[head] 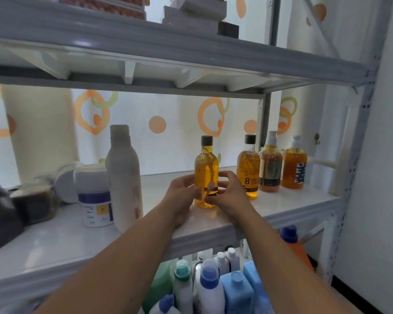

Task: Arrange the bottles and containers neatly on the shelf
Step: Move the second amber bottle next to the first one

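A: Left grip (183, 189), doing what?
B: Wrapped round the lower left side of the amber bottle (206, 165), thumb on the front by the label.
A: And the right grip (230, 191)?
B: Holding the same bottle from the right, fingers curled over the dark label band.
A: Where on the shelf (304, 201)?
B: Upright near the front edge, right of the middle, black cap on top. Base down at the shelf surface; cannot tell whether resting or just lifted.
A: Anything beside it?
B: To the right, apart from it, a second amber bottle (248, 168) with a black cap, marked with an 8. Then a white-capped amber bottle (270, 168) and an orange bottle (294, 168), all three close together toward the right edge.
A: And toward the left edge?
B: Well apart, a tall white bottle (124, 177) near the front, with a white tub (93, 196) bearing a purple band just beside it. Further left, blurred dark things, not identifiable.
A: Below the shelf?
B: Crowded blue-capped bottles (210, 282) and a light blue jug (236, 295).
A: Above?
B: Stacked pale boxes (195, 10).
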